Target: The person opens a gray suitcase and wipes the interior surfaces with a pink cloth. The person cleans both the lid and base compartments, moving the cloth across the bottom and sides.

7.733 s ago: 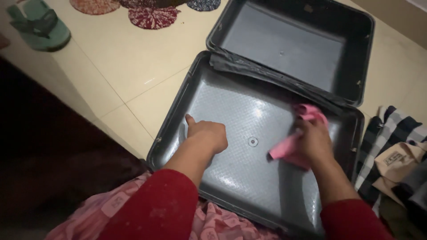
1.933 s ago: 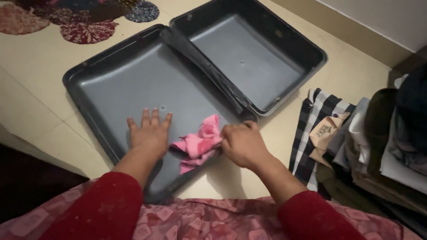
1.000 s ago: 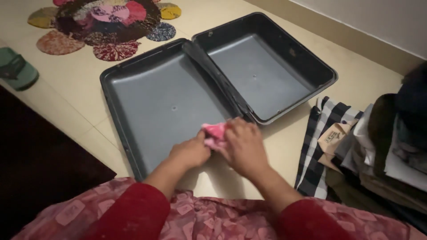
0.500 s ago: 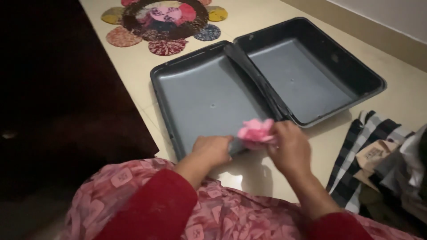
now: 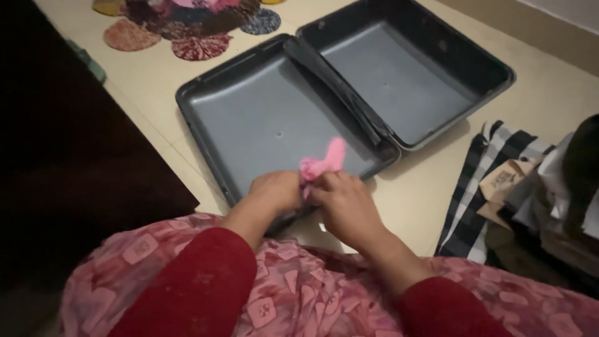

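An open dark grey hard-shell suitcase (image 5: 249, 118) lies flat on the pale tiled floor, both halves showing bare insides. At its near edge my left hand (image 5: 274, 190) and my right hand (image 5: 343, 203) are pressed together around a bunched pink cloth (image 5: 321, 163). One end of the cloth sticks up between them. Both my sleeves are dark red, over a pink patterned garment on my lap.
A pile of folded clothes (image 5: 536, 206), with a black-and-white checked piece (image 5: 477, 187) at its side, lies on the floor to the right. A multicoloured round-patch mat (image 5: 181, 25) is at the far left. A dark surface (image 5: 56, 156) fills the left side.
My hands have closed together on the pink cloth and bunched it up at the suitcase's near edge; half a second ago only the right hand held it raised.
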